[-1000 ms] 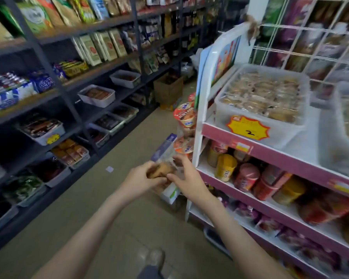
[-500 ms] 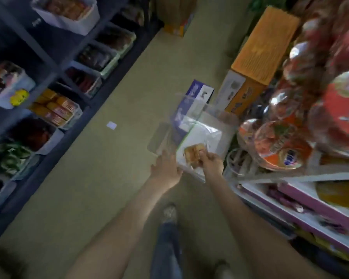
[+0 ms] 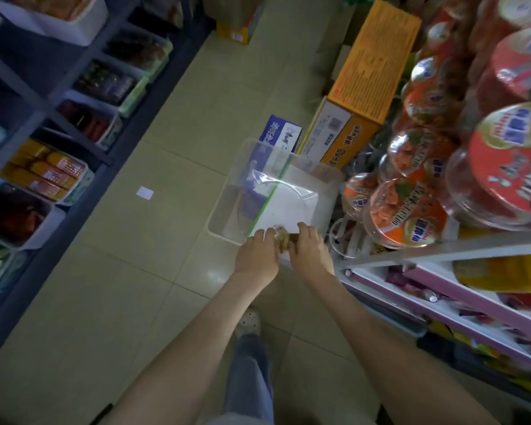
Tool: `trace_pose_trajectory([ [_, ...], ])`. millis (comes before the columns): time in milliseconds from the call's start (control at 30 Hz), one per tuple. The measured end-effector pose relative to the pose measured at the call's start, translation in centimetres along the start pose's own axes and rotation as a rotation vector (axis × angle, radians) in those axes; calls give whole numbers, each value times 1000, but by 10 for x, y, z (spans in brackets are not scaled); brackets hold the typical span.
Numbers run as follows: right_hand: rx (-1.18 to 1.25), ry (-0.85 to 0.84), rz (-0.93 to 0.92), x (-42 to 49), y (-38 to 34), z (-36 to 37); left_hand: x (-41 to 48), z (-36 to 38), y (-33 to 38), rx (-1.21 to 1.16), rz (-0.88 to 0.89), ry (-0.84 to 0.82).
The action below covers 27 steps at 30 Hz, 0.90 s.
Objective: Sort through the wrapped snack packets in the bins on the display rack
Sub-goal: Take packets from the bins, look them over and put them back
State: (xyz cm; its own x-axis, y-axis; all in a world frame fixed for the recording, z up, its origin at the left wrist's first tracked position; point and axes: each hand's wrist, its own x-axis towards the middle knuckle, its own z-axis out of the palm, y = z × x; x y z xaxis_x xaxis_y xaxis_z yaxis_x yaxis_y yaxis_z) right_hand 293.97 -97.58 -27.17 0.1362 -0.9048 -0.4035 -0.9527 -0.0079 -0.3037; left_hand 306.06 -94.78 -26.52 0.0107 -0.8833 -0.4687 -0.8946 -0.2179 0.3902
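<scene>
A small brown wrapped snack packet [image 3: 283, 239] sits between my two hands. My left hand [image 3: 256, 254] and my right hand [image 3: 310, 248] both pinch it, one from each side, just above the near rim of a clear plastic bin [image 3: 227, 207]. The bin stands low beside the display rack [image 3: 442, 250] and looks empty, with a white sheet and a green stripe showing through its bottom. Most of the packet is hidden by my fingers.
Red and orange instant noodle bowls [image 3: 405, 213] crowd the rack at right. An orange carton [image 3: 371, 65] and a blue-white box [image 3: 281, 133] lie beyond the bin. Dark shelving with snack bins [image 3: 48, 174] lines the left. Tiled aisle floor [image 3: 154, 271] runs between.
The view has tipped from the rack's upper bins down to the floor-level clear bin. Both hands have brought the packet down to the bin's near rim and closed together around it.
</scene>
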Motion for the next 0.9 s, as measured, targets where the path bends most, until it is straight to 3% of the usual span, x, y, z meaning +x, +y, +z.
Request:
trace_pose_trajectory([
  [367,146,378,-229,-162,64,-100,-144,-31,142,138,147,203],
  [567,203,753,-410,-282,141,-187,-251,-47,268,89,494,395],
  [667,230,953,-457,-319,169,-249,-285,-72,333,95,667,572],
  [767,306,1048,-414,-333,203,-302,-290,-97,392,117,776,682],
  [900,301,1078,-387,-331,248,-358,-260,-118,457,129,880,659],
])
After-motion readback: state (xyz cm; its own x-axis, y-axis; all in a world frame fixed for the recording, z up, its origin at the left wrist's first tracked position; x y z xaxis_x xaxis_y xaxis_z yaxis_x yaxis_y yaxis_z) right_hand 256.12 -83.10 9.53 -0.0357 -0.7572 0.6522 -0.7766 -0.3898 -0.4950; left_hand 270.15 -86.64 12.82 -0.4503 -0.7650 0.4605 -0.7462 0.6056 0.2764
